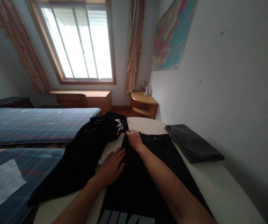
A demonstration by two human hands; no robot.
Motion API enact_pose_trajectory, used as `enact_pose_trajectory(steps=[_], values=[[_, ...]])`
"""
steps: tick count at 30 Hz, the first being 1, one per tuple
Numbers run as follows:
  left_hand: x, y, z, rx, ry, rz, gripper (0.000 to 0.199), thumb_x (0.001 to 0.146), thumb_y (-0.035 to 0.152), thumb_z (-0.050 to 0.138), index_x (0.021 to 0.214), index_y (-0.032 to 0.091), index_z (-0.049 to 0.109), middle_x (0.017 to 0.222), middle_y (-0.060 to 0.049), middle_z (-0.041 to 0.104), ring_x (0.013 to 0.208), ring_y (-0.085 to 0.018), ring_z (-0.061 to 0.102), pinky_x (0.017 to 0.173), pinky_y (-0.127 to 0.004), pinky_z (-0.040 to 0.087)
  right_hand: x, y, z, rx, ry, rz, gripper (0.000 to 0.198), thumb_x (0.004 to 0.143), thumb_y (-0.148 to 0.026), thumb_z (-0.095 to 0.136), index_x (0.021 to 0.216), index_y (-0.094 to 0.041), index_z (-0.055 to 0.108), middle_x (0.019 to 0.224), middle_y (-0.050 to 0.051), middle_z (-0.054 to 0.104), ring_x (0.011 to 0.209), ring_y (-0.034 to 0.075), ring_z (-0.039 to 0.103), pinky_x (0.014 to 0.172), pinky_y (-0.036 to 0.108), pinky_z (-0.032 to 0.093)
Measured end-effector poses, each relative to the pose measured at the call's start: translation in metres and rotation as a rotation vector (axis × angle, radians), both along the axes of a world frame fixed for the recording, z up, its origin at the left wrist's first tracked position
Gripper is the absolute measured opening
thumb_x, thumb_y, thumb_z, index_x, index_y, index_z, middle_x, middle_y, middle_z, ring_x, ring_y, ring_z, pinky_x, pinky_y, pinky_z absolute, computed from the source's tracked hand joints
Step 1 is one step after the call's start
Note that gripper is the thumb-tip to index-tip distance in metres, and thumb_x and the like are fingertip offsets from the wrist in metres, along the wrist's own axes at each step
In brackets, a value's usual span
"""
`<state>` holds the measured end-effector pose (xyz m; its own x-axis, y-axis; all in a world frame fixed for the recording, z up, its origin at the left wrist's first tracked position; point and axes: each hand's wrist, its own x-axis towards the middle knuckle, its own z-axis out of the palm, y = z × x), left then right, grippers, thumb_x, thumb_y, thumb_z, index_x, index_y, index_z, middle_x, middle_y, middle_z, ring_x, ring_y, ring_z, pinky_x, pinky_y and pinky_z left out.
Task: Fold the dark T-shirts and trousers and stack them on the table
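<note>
A black garment (pixel 157 155) lies spread on the white table, with a straight far edge, a small label there and pale block markings near me. My right hand (pixel 134 139) is at its far left corner, fingers bent and closed on the cloth. My left hand (pixel 112 166) rests flat along the garment's left edge, its fingers stretched out and thumb apart. Just left of both hands lies a crumpled black piece of clothing (pixel 84 152) with a white and yellow print; part of it hangs over the table's left side.
A folded dark grey garment (pixel 193 143) lies at the right of the white table (pixel 229 186), near the wall. Blue plaid mattresses (pixel 38 124) stand to the left, one bearing a sheet of paper (pixel 3 185). Beyond are a wooden corner shelf (pixel 145 99) and a desk (pixel 96 96).
</note>
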<state>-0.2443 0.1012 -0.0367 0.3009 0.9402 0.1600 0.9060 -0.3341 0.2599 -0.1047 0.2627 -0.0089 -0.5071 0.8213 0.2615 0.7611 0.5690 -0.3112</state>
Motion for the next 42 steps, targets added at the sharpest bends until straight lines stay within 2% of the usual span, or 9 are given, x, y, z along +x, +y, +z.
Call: enact_pose_trajectory(steps=[5,9,13,17,25,30,33,37,42], values=[[0.0,0.001,0.001,-0.016,-0.009,-0.01,0.052,0.098,0.028,0.043,0.149,0.021,0.043,0.157,-0.009,0.039,0.149,-0.023,0.028,0.12,-0.05,0.025,0.002,-0.029,0.001,0.037,-0.048,0.141,0.034,0.1,-0.023,0.04,0.115,-0.017,0.07,0.126,0.015,0.065,0.125,0.029,0.052,0.107,0.042,0.035],[0.003,0.001,0.008,0.052,-0.079,-0.021,0.043,0.094,0.018,0.045,0.135,0.02,0.058,0.144,-0.01,0.056,0.135,-0.022,0.05,0.115,-0.044,0.036,0.008,-0.048,-0.011,-0.003,-0.067,0.181,0.045,0.102,-0.034,0.04,0.139,-0.014,0.054,0.146,0.016,0.053,0.136,0.028,0.045,0.11,0.043,0.035],[0.009,-0.001,0.02,0.11,-0.077,0.2,0.028,0.095,0.017,0.044,0.112,0.021,0.067,0.118,-0.008,0.069,0.105,-0.021,0.067,0.093,-0.033,0.051,0.014,-0.046,-0.022,-0.118,-0.107,0.14,0.063,0.102,-0.047,0.034,0.155,-0.013,0.031,0.162,0.013,0.028,0.15,0.03,0.021,0.12,0.053,0.016],[0.016,-0.006,0.028,0.038,-0.003,0.401,0.021,0.095,0.027,0.05,0.112,0.02,0.061,0.111,-0.008,0.071,0.095,-0.023,0.069,0.078,-0.032,0.051,0.014,-0.033,-0.024,-0.157,-0.116,0.097,0.067,0.101,-0.053,0.031,0.156,-0.015,0.028,0.164,0.01,0.023,0.152,0.029,0.015,0.121,0.054,0.009],[0.022,-0.003,0.026,-0.088,-0.006,0.549,0.021,0.095,0.031,0.054,0.113,0.02,0.053,0.093,-0.005,0.073,0.085,-0.021,0.071,0.068,-0.029,0.046,0.016,-0.04,-0.016,0.019,-0.022,0.042,0.052,0.102,-0.046,0.033,0.137,-0.016,0.058,0.146,0.013,0.053,0.137,0.026,0.042,0.115,0.04,0.027],[0.022,-0.001,0.025,-0.077,-0.039,0.587,0.022,0.098,0.036,0.049,0.11,0.02,0.059,0.097,-0.007,0.074,0.086,-0.024,0.072,0.07,-0.03,0.047,0.023,-0.045,-0.021,-0.076,-0.069,0.126,0.066,0.099,-0.055,0.039,0.151,-0.015,0.04,0.158,0.011,0.039,0.146,0.027,0.03,0.118,0.042,0.022],[0.023,-0.001,0.025,-0.062,-0.033,0.565,0.018,0.097,0.032,0.05,0.099,0.02,0.064,0.099,-0.007,0.074,0.091,-0.023,0.071,0.075,-0.03,0.047,0.025,-0.048,-0.021,-0.104,-0.008,0.131,0.062,0.098,-0.05,0.044,0.149,-0.014,0.043,0.158,0.011,0.039,0.147,0.027,0.029,0.119,0.044,0.019],[0.027,-0.002,0.027,-0.018,-0.091,0.524,0.009,0.095,0.023,0.055,0.1,0.021,0.062,0.1,-0.005,0.073,0.094,-0.019,0.069,0.079,-0.027,0.046,0.028,-0.054,-0.016,-0.075,0.152,0.044,0.039,0.098,-0.036,0.047,0.129,-0.018,0.063,0.138,0.01,0.06,0.132,0.023,0.048,0.111,0.036,0.032],[0.037,-0.007,0.031,0.078,-0.139,0.428,0.008,0.093,0.016,0.057,0.099,0.021,0.058,0.1,-0.003,0.07,0.091,-0.017,0.068,0.08,-0.026,0.046,0.031,-0.052,-0.005,-0.132,0.23,-0.061,0.032,0.101,-0.034,0.043,0.114,-0.019,0.068,0.118,0.008,0.071,0.113,0.02,0.061,0.098,0.029,0.043]])
